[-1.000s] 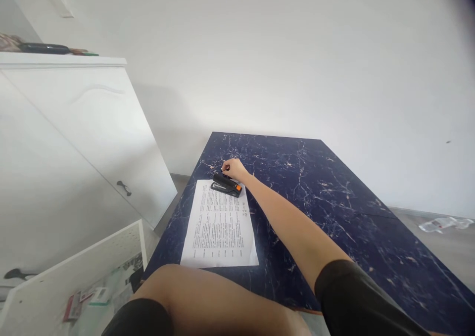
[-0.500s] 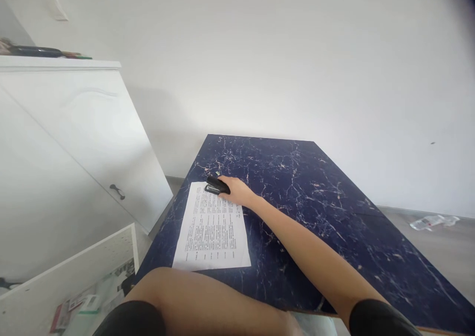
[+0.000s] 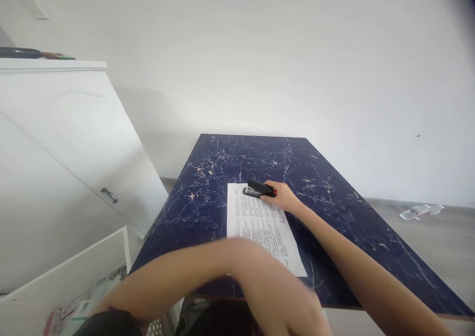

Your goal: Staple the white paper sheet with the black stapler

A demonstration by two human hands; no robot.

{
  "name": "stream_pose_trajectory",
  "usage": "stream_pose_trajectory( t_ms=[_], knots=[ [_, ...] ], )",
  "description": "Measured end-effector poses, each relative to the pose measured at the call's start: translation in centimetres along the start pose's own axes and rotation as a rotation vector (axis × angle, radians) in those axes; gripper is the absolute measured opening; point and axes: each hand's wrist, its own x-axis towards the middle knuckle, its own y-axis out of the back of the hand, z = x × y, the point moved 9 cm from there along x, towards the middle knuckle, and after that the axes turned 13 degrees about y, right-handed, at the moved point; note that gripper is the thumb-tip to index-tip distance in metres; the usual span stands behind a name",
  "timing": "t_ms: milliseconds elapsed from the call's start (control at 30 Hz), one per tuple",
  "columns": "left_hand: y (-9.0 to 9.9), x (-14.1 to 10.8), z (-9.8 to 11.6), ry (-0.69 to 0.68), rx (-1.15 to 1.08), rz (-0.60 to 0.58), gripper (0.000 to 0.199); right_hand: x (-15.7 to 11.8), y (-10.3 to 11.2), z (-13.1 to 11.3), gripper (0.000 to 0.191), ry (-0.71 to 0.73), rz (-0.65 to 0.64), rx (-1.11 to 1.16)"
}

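Note:
Gripped at its rear end in my right hand (image 3: 281, 195) is a black stapler (image 3: 261, 189) with an orange mark near its back. It rests over the upper part of a printed sheet of paper (image 3: 256, 219), its jaw pointing left. My left hand (image 3: 287, 304) is bent down at the wrist, in front of the table's near edge. It is smeared by motion, and its fingers are hidden at the bottom of the picture. The left forearm crosses in front of the paper's lower left part.
The paper lies on a dark blue marble-patterned table (image 3: 189, 205) against a white wall. A white cabinet (image 3: 85, 143) stands at left, with an open-topped white box (image 3: 70, 271) below it. Clear plastic packaging (image 3: 419, 211) lies on the floor at right.
The paper and the stapler in my right hand have moved rightward across the table. My left wrist has risen, and its forearm now covers the paper's lower left part.

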Motion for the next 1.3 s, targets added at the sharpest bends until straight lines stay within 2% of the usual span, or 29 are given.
stream_pose_trajectory(
  t_ms=[67,100,133,167,200,233,267,300,367,433,500,600,700,833,1000,1300],
  knots=[
    [5.4,-2.3,1.0,0.028,-0.029,0.017,0.029,-0.8,0.6,0.6,0.019,-0.017,0.027,0.005],
    [8.9,-3.5,0.9,0.069,-0.043,0.086,0.031,-0.9,0.8,0.7,0.019,-0.009,0.038,0.009],
    [13.3,-5.0,0.5,0.100,-0.049,0.278,0.033,-1.0,0.9,0.7,0.019,0.002,0.047,0.016],
    [18.2,-7.2,-0.1,0.108,-0.051,0.596,0.034,-0.9,1.2,0.9,0.019,0.011,0.059,0.024],
    [22.2,-10.0,-1.1,0.135,-0.032,0.921,0.036,-0.9,1.7,1.1,0.020,0.016,0.076,0.029],
    [24.6,-12.4,-2.5,0.203,0.023,1.179,0.036,-1.0,2.3,1.4,0.021,0.012,0.098,0.029],
    [25.7,-14.1,-4.0,0.310,0.113,1.346,0.034,-1.2,3.1,2.0,0.023,-0.002,0.125,0.018],
    [25.9,-14.4,-5.6,0.418,0.232,1.371,0.030,-1.5,4.1,2.8,0.025,-0.026,0.153,-0.001],
    [25.0,-13.3,-8.1,0.567,0.500,1.280,0.022,-2.6,6.4,4.6,0.027,-0.094,0.207,-0.045],
    [23.8,-11.9,-9.6,0.643,0.665,1.187,0.030,-3.9,8.4,6.5,0.030,-0.169,0.234,-0.067],
    [23.0,-10.8,-9.9,0.658,0.750,1.138,0.040,-5.1,9.7,8.2,0.031,-0.224,0.232,-0.071],
    [22.8,-9.7,-9.3,0.639,0.815,1.066,0.041,-6.2,10.7,10.2,0.030,-0.273,0.214,-0.097],
    [23.0,-9.8,-9.1,0.629,0.810,1.033,0.038,-6.6,10.8,11.3,0.031,-0.277,0.207,-0.101],
    [22.8,-10.2,-8.8,0.578,0.763,1.004,0.040,-6.3,10.0,11.6,0.030,-0.244,0.169,-0.098],
    [22.2,-9.8,-7.6,0.473,0.733,0.961,0.039,-5.6,8.6,10.6,0.029,-0.169,0.102,-0.065],
    [22.1,-9.7,-8.2,0.466,0.755,0.964,0.038,-4.9,7.3,8.4,0.026,-0.105,0.013,-0.008]
  ],
)
